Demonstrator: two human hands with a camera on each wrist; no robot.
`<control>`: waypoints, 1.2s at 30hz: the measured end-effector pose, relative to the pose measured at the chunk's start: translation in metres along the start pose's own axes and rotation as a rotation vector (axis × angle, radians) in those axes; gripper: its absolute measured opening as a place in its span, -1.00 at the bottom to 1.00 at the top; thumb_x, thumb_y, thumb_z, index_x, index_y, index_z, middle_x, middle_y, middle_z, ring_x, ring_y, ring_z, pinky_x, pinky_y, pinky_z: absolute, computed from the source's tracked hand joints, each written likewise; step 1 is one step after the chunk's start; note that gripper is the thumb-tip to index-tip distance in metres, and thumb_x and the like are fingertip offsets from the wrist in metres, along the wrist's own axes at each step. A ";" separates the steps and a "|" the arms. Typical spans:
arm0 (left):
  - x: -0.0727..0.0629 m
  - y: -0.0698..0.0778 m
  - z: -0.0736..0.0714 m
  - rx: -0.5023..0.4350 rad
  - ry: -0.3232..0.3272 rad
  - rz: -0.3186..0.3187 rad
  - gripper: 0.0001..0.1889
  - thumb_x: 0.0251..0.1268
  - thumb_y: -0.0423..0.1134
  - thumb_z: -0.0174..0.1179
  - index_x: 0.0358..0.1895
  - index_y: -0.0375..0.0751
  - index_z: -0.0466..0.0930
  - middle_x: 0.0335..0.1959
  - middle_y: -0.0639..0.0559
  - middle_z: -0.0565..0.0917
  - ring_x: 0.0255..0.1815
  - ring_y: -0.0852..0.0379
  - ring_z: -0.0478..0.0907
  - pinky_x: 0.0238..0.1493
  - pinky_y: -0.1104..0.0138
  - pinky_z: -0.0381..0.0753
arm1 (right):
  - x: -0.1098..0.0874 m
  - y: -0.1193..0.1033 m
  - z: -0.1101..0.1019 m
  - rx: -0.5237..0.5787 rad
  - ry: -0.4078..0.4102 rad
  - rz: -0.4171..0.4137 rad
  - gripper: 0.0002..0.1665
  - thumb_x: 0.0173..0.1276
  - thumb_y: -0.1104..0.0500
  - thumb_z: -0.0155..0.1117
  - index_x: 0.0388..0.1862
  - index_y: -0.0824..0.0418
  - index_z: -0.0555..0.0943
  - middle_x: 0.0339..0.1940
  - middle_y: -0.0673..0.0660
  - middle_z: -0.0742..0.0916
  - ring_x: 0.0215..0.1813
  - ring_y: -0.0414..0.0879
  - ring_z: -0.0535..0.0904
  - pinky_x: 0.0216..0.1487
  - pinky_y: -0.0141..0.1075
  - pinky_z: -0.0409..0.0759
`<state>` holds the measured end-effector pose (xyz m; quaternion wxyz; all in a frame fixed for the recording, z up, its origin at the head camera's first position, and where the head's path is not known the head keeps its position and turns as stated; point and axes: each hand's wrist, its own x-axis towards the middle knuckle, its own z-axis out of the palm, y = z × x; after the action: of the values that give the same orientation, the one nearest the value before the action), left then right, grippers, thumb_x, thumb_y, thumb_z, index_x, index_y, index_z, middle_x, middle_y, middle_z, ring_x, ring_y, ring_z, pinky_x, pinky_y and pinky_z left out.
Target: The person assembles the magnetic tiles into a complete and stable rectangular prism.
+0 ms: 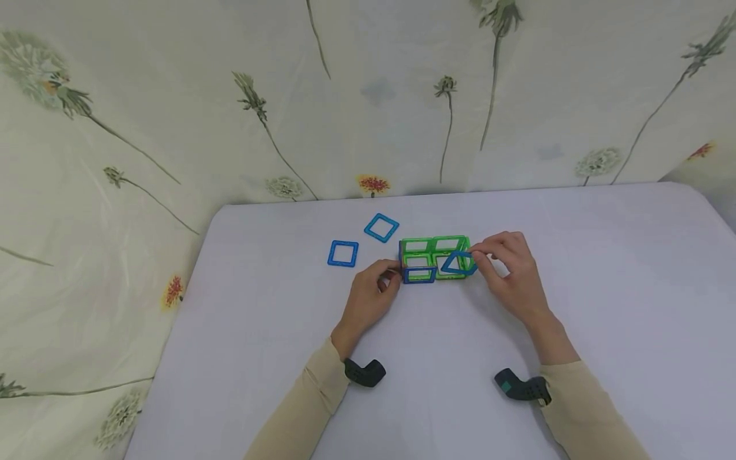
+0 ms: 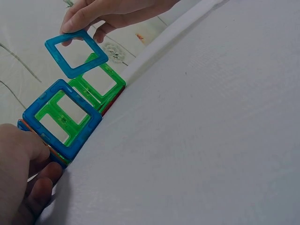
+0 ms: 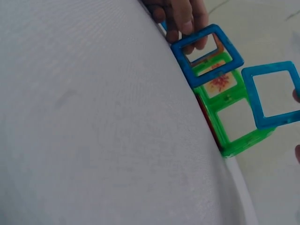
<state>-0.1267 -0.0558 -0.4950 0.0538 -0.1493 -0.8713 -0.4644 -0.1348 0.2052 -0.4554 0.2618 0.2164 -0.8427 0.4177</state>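
Note:
A low structure of square magnetic tiles stands on the table, with green tiles (image 1: 432, 245) at its base and back. A dark blue tile (image 2: 33, 105) stands upright at its front left, and another closes the left end. My left hand (image 1: 370, 294) has its fingers curled at that left end, gripping the structure by its side. Between thumb and fingers, my right hand (image 1: 514, 275) pinches a lighter blue square tile (image 2: 57, 57) by one edge. That tile is tilted and held over the right half of the structure, beside the upright front tile.
Two loose blue square tiles lie left of the structure: one (image 1: 342, 264) near my left hand, another (image 1: 374, 236) farther back. A white cloth covers the table (image 1: 276, 306). Behind it hangs a flower-patterned curtain (image 1: 374, 140). Each wrist wears a black device.

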 end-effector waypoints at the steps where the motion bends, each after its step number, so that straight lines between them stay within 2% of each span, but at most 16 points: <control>1: 0.000 0.000 0.000 -0.002 0.000 0.001 -0.75 0.34 -0.26 0.10 0.04 -0.07 0.57 -0.12 0.09 0.68 -0.19 0.27 0.54 -0.28 0.50 0.51 | 0.000 0.000 0.000 -0.001 -0.006 0.002 -0.79 0.12 0.42 0.35 -0.24 0.25 0.69 -0.31 0.07 0.62 -0.05 -0.17 0.34 -0.08 -0.52 0.28; 16: -0.001 -0.002 0.000 0.002 0.012 0.017 -0.76 0.33 -0.26 0.10 0.03 -0.06 0.57 -0.14 0.09 0.68 -0.21 0.28 0.53 -0.29 0.49 0.52 | -0.002 0.002 0.004 -0.048 -0.035 -0.031 -0.76 0.04 0.43 0.40 -0.27 0.25 0.70 -0.31 0.06 0.61 -0.06 -0.11 0.35 -0.06 -0.49 0.25; 26: -0.001 -0.001 0.000 0.006 0.004 0.012 -0.76 0.34 -0.25 0.09 0.03 -0.06 0.57 -0.14 0.10 0.68 -0.21 0.29 0.52 -0.29 0.50 0.51 | -0.002 0.002 0.004 -0.078 -0.066 -0.027 -0.78 0.06 0.39 0.41 -0.27 0.24 0.70 -0.30 0.07 0.62 -0.04 -0.08 0.35 -0.02 -0.44 0.25; 36: 0.001 -0.001 0.000 -0.006 0.001 0.006 -0.77 0.34 -0.25 0.09 0.02 -0.06 0.57 -0.14 0.10 0.68 -0.21 0.30 0.53 -0.29 0.50 0.51 | 0.000 0.003 0.006 -0.095 -0.063 -0.064 -0.77 -0.02 0.43 0.44 -0.32 0.27 0.69 -0.18 0.17 0.54 -0.02 0.03 0.28 -0.02 -0.46 0.24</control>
<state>-0.1280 -0.0562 -0.4954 0.0554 -0.1519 -0.8695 -0.4667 -0.1380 0.2023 -0.4604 0.2582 0.2436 -0.8622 0.3615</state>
